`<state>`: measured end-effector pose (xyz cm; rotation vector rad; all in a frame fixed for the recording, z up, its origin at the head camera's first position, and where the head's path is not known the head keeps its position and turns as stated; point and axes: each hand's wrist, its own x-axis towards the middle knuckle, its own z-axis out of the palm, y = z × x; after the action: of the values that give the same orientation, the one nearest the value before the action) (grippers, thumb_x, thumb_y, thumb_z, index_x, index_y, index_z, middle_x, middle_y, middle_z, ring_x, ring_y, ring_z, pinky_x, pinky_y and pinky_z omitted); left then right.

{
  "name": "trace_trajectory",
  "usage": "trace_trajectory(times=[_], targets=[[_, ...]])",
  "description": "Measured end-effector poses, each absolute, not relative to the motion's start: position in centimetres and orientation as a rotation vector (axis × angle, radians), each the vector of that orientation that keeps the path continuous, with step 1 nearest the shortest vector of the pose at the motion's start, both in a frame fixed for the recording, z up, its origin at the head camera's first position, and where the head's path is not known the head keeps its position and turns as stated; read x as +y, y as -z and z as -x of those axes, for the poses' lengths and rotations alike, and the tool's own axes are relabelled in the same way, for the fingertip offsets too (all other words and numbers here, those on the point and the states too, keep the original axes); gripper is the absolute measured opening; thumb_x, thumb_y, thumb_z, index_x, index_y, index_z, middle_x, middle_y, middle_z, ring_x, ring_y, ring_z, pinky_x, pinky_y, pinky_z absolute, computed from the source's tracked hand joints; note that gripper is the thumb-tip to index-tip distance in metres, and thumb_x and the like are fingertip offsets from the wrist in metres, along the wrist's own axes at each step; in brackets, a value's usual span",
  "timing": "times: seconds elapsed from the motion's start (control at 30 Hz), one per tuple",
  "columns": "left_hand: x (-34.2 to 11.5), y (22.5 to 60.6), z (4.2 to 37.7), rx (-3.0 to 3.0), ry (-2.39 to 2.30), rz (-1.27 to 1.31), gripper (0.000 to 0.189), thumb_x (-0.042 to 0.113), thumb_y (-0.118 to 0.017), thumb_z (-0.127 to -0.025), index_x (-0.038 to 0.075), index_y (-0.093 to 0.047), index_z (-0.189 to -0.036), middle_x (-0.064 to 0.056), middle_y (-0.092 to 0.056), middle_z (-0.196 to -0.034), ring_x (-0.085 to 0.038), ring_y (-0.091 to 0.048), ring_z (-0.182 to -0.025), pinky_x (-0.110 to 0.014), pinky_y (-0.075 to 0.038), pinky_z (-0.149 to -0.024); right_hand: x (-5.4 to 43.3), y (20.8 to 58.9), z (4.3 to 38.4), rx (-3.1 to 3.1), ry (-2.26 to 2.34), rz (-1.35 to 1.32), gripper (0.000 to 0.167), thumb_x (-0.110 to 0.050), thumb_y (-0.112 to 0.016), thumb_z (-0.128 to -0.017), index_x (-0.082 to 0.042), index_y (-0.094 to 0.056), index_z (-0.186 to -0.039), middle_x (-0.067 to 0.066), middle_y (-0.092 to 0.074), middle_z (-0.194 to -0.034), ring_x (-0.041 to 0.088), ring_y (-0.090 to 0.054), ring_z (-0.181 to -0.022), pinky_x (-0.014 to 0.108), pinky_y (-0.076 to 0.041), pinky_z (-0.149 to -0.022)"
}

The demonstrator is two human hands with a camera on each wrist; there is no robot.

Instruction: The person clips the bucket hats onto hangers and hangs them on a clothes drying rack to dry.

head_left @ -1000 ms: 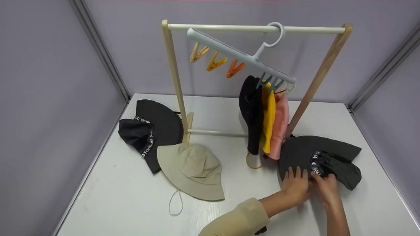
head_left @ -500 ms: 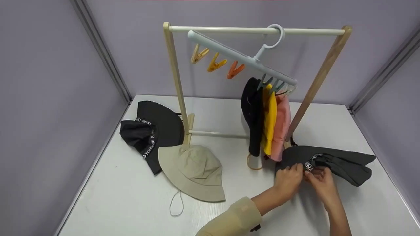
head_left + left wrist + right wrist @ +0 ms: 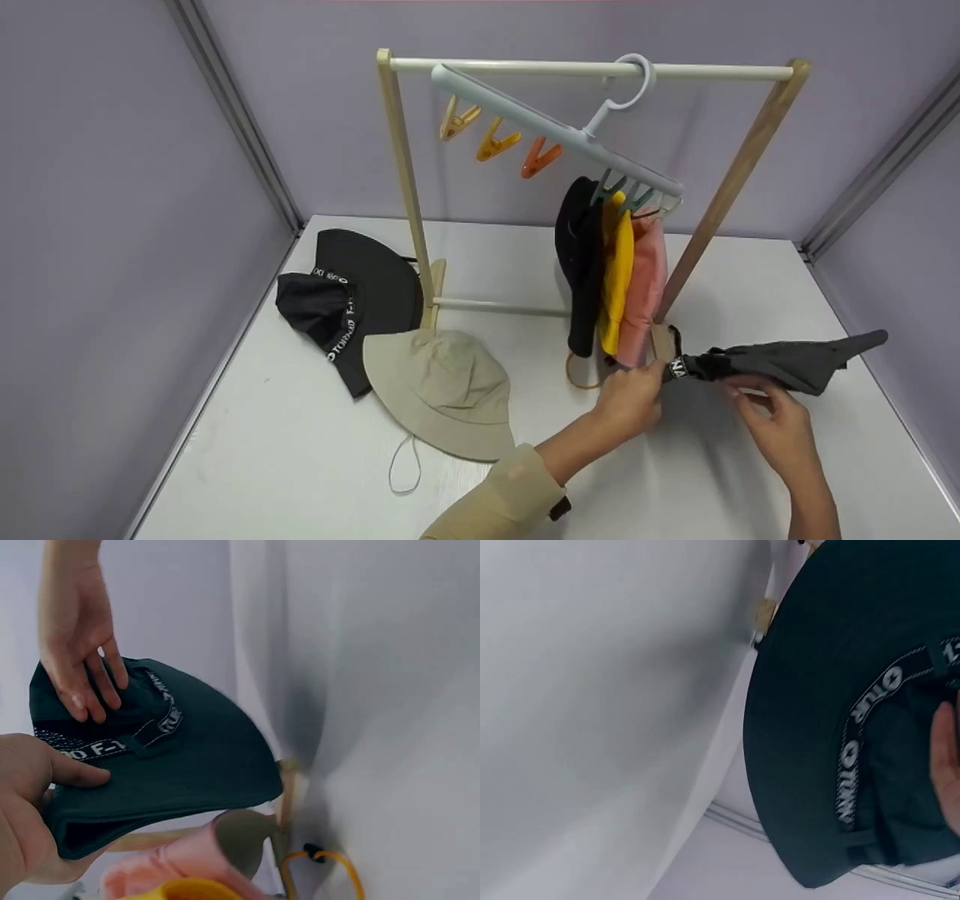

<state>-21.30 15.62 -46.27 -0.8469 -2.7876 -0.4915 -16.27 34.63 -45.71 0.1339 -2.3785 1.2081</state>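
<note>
Dark hat (image 3: 787, 367) held above the surface (image 3: 262, 450), in front of the rack (image 3: 517, 67) at its right leg, its inner side and lettered band turned toward the hands in the wrist views. The left hand (image 3: 630, 401) grasps the hat's brim, thumb laid along one face. The right hand (image 3: 784, 431) is released, its fingers loosely extended at the inside of the crown; whether they press the cloth cannot be told. A tilted hanger (image 3: 555, 127) hooks over the rack's bar; from clips at its lower end hang a black hat (image 3: 581, 270), a yellow hat (image 3: 619, 289) and a pink hat (image 3: 646, 277). Left: a beige hat (image 3: 457, 382) lies on the surface, beside a second dark hat (image 3: 386, 285) by the rack's left leg
</note>
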Motion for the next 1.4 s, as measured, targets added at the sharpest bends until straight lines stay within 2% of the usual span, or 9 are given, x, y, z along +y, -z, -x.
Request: trace_trajectory(times=[0.2, 0.4, 0.57, 0.7, 0.8, 0.9, 0.97, 1.2, 1.4], targets=[[12.4, 45.0, 22.2, -2.851, 0.722, 0.998, 0.018, 0.010, -0.062, -0.085, 0.010, -0.058, -0.103, 0.002, -0.054, -0.066, -0.010, -0.050, -0.055, -0.023, -0.040, -0.049, 35.8, 44.7, 16.9, -2.063, -1.153, -0.372, 0.026, 0.034, -0.043, -0.070, 0.014, -0.058, -0.079, 0.018, -0.060, -0.089, 0.013, -0.056, -0.093, 0.018, -0.040, -0.083], [9.1, 44.6, 23.6, -2.851, 0.787, 1.248, 0.028, 0.009, -0.059, -0.088, 0.007, -0.056, -0.117, 0.003, -0.043, -0.059, -0.010, -0.043, -0.056, -0.022, -0.036, -0.052, 37.4, 42.9, 17.8, -2.250, -0.835, -0.379, 0.054, 0.029, -0.056, -0.062, 0.010, -0.055, -0.113, 0.021, -0.048, -0.124, 0.023, -0.032, -0.127, 0.030, -0.020, -0.103], [7.0, 44.5, 24.7, -2.844, 0.834, 1.426, 0.034, 0.008, -0.057, -0.090, 0.005, -0.054, -0.124, 0.000, -0.058, -0.074, -0.008, -0.048, -0.064, -0.020, -0.043, -0.063, 38.4, 41.6, 18.7, -2.450, -0.689, -0.453, 0.073, 0.016, -0.066, -0.063, 0.000, -0.045, -0.131, 0.021, -0.040, -0.135, 0.034, -0.025, -0.131, 0.048, -0.012, -0.105], [5.4, 44.5, 25.2, -2.831, 0.838, 1.485, 0.034, 0.008, -0.056, -0.090, 0.005, -0.054, -0.124, -0.004, -0.064, -0.091, -0.009, -0.055, -0.073, -0.021, -0.044, -0.072, 38.7, 40.8, 18.8, -2.639, -0.637, -0.484, 0.071, 0.006, -0.072, -0.067, -0.002, -0.045, -0.131, 0.025, -0.049, -0.123, 0.040, -0.039, -0.118, 0.049, -0.019, -0.102], [3.9, 44.6, 25.4, -2.819, 0.861, 1.504, 0.033, 0.009, -0.057, -0.091, 0.004, -0.054, -0.123, -0.005, -0.064, -0.095, -0.011, -0.057, -0.078, -0.021, -0.044, -0.073, 38.5, 40.2, 18.5, -2.819, -0.695, -0.418, 0.064, -0.009, -0.074, -0.076, -0.006, -0.044, -0.132, 0.025, -0.055, -0.113, 0.041, -0.050, -0.101, 0.054, -0.035, -0.086], [2.5, 44.8, 25.8, -2.806, 0.910, 1.512, 0.031, 0.009, -0.057, -0.091, 0.003, -0.054, -0.121, -0.006, -0.064, -0.097, -0.011, -0.059, -0.083, -0.021, -0.044, -0.074, 38.0, 40.0, 18.1, -2.937, -0.786, -0.337, 0.055, -0.026, -0.069, -0.083, -0.009, -0.045, -0.130, 0.021, -0.059, -0.106, 0.036, -0.055, -0.091, 0.050, -0.040, -0.069], [1.6, 44.9, 26.1, -2.800, 0.947, 1.504, 0.030, 0.009, -0.056, -0.091, 0.004, -0.054, -0.121, -0.005, -0.064, -0.098, -0.011, -0.059, -0.085, -0.022, -0.044, -0.075, 37.4, 40.0, 17.9, -2.964, -0.829, -0.320, 0.049, -0.031, -0.067, -0.085, -0.011, -0.047, -0.125, 0.017, -0.062, -0.098, 0.033, -0.057, -0.087, 0.049, -0.042, -0.068], [-0.6, 45.8, 26.6, -2.793, 1.038, 1.397, 0.021, 0.006, -0.061, -0.087, 0.004, -0.055, -0.107, -0.001, -0.055, -0.076, -0.011, -0.048, -0.067, -0.024, -0.039, -0.062, 34.3, 40.7, 18.2, -2.794, -0.789, -0.428, 0.026, -0.014, -0.069, -0.083, -0.010, -0.055, -0.105, -0.003, -0.058, -0.076, 0.013, -0.046, -0.064, 0.031, -0.037, -0.056], [-1.2, 46.2, 26.2, -2.813, 1.190, 1.321, 0.044, 0.016, -0.066, -0.085, 0.012, -0.049, -0.125, -0.005, -0.062, -0.106, -0.013, -0.058, -0.091, -0.027, -0.045, -0.077, 31.4, 40.7, 18.1, -2.611, -0.656, -0.478, 0.027, -0.002, -0.073, -0.075, -0.008, -0.059, -0.097, -0.002, -0.061, -0.076, 0.012, -0.044, -0.060, 0.034, -0.037, -0.053]])
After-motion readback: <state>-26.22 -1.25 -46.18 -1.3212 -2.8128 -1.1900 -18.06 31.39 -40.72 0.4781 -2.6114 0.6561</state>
